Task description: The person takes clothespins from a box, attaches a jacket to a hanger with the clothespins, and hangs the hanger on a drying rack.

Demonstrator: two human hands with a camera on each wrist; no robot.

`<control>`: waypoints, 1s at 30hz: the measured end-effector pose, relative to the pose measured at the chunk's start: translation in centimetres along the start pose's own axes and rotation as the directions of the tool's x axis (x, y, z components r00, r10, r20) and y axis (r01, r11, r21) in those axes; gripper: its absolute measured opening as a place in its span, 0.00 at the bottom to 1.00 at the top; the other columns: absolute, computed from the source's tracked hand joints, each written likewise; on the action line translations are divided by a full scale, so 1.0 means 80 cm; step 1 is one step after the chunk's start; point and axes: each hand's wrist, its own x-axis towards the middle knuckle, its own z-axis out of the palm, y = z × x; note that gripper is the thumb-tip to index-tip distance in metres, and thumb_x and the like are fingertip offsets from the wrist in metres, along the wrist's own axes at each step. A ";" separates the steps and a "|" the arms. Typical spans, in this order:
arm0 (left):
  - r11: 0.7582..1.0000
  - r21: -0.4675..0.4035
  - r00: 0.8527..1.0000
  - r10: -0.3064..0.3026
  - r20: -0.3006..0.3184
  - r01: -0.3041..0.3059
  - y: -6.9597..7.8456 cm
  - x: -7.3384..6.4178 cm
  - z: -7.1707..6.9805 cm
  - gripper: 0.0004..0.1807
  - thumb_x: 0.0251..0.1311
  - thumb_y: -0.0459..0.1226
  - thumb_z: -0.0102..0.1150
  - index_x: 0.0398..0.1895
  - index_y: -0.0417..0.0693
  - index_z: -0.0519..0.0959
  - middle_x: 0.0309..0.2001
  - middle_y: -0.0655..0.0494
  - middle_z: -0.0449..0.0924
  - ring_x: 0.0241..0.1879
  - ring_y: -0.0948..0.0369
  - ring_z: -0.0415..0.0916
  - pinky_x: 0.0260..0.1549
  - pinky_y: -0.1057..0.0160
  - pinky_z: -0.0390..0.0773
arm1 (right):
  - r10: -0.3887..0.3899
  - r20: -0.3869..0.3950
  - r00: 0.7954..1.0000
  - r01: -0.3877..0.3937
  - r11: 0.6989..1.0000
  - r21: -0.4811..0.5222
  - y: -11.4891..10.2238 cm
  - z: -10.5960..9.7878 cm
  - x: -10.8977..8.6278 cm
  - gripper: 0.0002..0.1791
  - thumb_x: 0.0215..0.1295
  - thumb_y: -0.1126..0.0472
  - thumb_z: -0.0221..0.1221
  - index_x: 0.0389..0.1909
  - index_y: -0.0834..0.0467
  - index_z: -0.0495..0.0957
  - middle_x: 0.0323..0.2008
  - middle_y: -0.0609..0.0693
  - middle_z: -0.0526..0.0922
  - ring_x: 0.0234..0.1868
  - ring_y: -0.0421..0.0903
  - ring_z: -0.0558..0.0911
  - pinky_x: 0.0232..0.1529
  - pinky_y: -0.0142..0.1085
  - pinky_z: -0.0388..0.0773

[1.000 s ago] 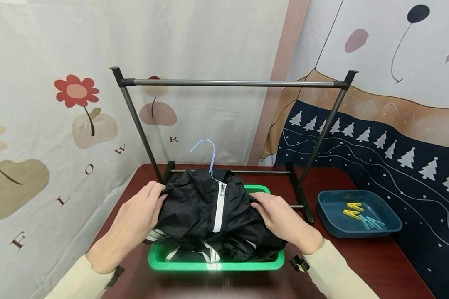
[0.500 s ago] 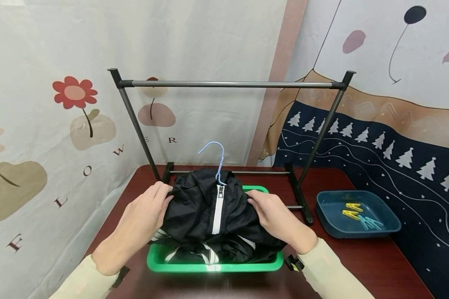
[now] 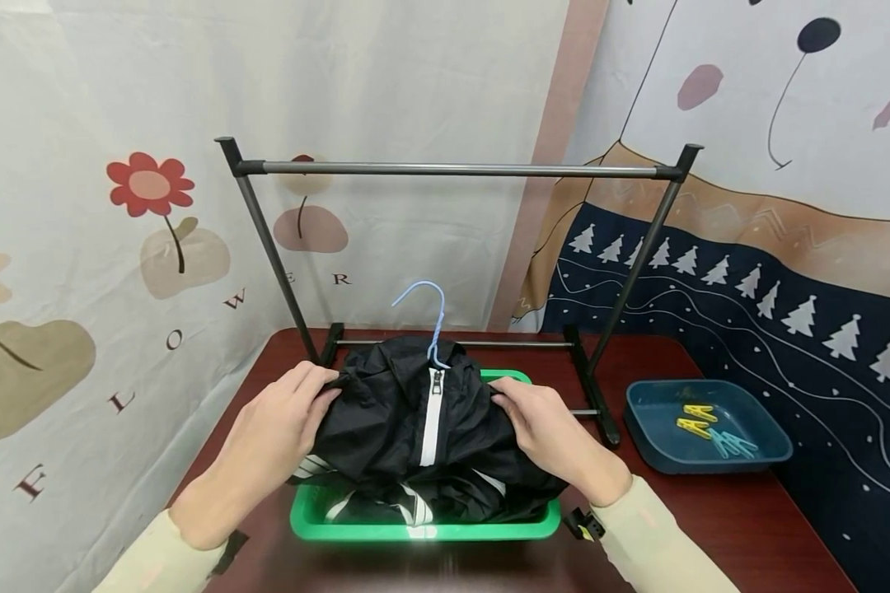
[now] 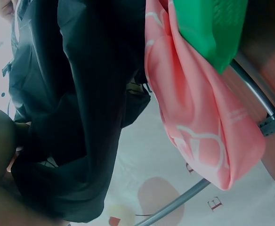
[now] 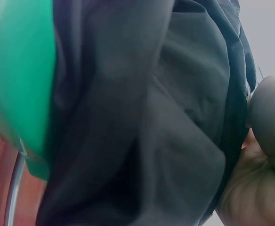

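Observation:
A black jacket with a white zip strip hangs between both hands, over a green basket. Out of its collar rises the hook of a light-blue hanger; the rest of the hanger is hidden inside the cloth. At the jacket's left shoulder side, the left hand pinches the fabric between thumb and fingers. The right hand pinches the opposite shoulder. The lower part of the jacket drapes into the basket. Black fabric fills much of the right wrist view.
Behind the basket stands a clothes rack with a metal rail. A blue tray holding yellow and light-blue clothes pegs sits at the right. In the left wrist view, pink cloth with white lines hangs over the green basket's edge.
The hanger hook has shifted slightly right and stands closer to the zip. The left hand moved a little right, then back slightly. Both hands keep their grip on the jacket.

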 end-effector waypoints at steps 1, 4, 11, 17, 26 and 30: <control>1.000 -0.002 1.000 -0.001 0.000 0.001 -0.001 0.000 0.000 0.15 0.68 0.27 0.80 0.54 0.42 0.87 0.44 0.50 0.87 0.33 0.55 0.85 0.30 0.53 0.85 | 0.000 -0.003 1.000 0.000 1.000 0.000 0.001 0.000 0.000 0.11 0.85 0.72 0.64 0.60 0.61 0.87 0.51 0.55 0.95 0.46 0.44 0.94 0.49 0.42 0.94; 1.000 -0.012 1.000 0.006 -0.019 -0.006 -0.005 0.000 -0.002 0.16 0.65 0.26 0.81 0.53 0.42 0.88 0.44 0.51 0.87 0.32 0.55 0.85 0.31 0.52 0.85 | -0.017 -0.022 1.000 0.017 1.000 -0.006 0.004 -0.001 -0.001 0.11 0.85 0.73 0.64 0.60 0.62 0.87 0.51 0.55 0.95 0.46 0.45 0.95 0.49 0.43 0.94; 1.000 -0.001 0.999 0.013 -0.032 -0.013 -0.014 -0.003 -0.004 0.13 0.67 0.25 0.78 0.51 0.41 0.88 0.42 0.49 0.86 0.29 0.53 0.81 0.31 0.51 0.82 | -0.044 -0.053 0.998 0.043 0.999 -0.008 0.005 -0.008 -0.002 0.11 0.83 0.74 0.65 0.58 0.61 0.87 0.50 0.54 0.95 0.44 0.42 0.93 0.48 0.43 0.94; 0.997 -0.011 0.997 -0.074 -0.007 0.074 -0.011 -0.005 -0.006 0.12 0.75 0.32 0.73 0.57 0.41 0.86 0.47 0.48 0.89 0.38 0.48 0.86 0.39 0.44 0.79 | -0.025 -0.042 0.999 0.025 1.000 0.009 0.005 -0.011 -0.002 0.12 0.84 0.72 0.65 0.61 0.60 0.86 0.53 0.54 0.95 0.46 0.42 0.93 0.52 0.44 0.95; 0.991 -0.034 0.992 -0.127 0.008 0.127 -0.005 -0.003 -0.007 0.27 0.70 0.39 0.80 0.68 0.40 0.84 0.56 0.46 0.89 0.54 0.46 0.88 0.48 0.41 0.80 | -0.042 -0.064 0.997 0.042 0.999 -0.006 0.004 -0.011 0.000 0.11 0.83 0.74 0.65 0.59 0.61 0.86 0.50 0.54 0.95 0.43 0.42 0.93 0.49 0.43 0.95; 0.995 -0.023 0.995 -0.101 0.003 0.101 -0.008 -0.003 -0.007 0.34 0.70 0.43 0.82 0.75 0.43 0.81 0.54 0.46 0.89 0.51 0.48 0.87 0.44 0.45 0.78 | -0.038 -0.071 0.997 0.038 0.999 -0.005 0.005 -0.013 0.001 0.11 0.82 0.74 0.66 0.57 0.60 0.87 0.48 0.54 0.95 0.42 0.42 0.92 0.47 0.42 0.94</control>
